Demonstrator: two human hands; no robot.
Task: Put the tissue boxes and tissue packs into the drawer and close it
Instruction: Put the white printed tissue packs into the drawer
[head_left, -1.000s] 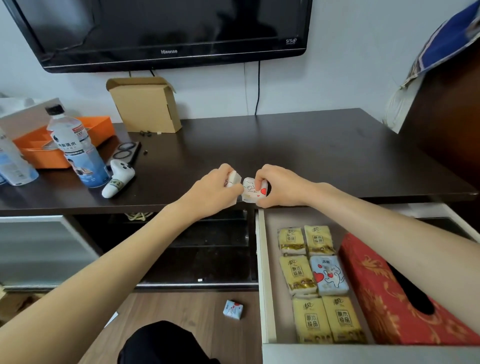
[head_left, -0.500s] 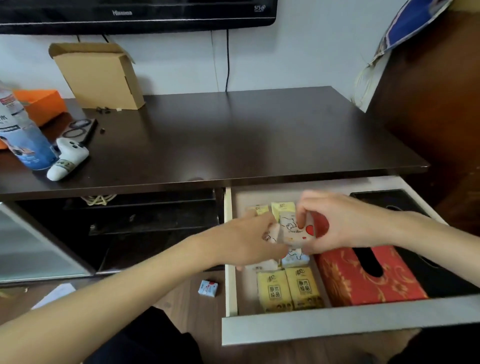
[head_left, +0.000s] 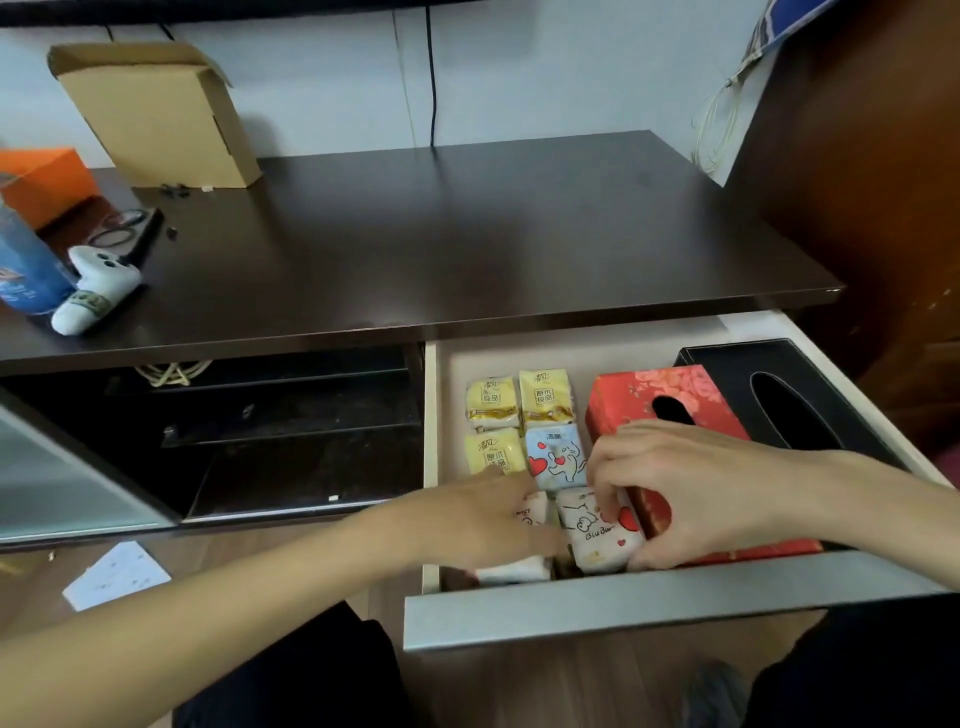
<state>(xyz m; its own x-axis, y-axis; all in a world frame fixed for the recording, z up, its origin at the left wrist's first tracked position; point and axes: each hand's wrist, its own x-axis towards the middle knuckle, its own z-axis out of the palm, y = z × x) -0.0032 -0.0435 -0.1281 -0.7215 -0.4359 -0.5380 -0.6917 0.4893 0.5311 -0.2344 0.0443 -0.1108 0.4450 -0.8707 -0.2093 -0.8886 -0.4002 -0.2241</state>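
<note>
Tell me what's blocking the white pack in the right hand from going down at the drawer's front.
Nothing visible blocks it: the right hand already holds the white pack low inside the drawer, beside the red tissue box.

Drawer (head_left: 623, 597) is pulled out under the bench (head_left: 467, 249). Your right hand (head_left: 691, 493) pinches a white cartoon tissue pack (head_left: 597, 535) at the front of the drawer, just beside the red tissue box (head_left: 639, 400). Your left hand (head_left: 483, 519) is on a second white pack (head_left: 519, 566) next to it; motion blur hides the finger detail. Behind them: three yellow packs (head_left: 493, 405) and one blue pack (head_left: 553, 457) in two rows. Black tissue box (head_left: 753, 364) sits right of the red one, touching it. On the bench: cardboard box (head_left: 156, 114), white controller (head_left: 96, 291), water bottle (head_left: 26, 270), orange box (head_left: 44, 176).
</note>
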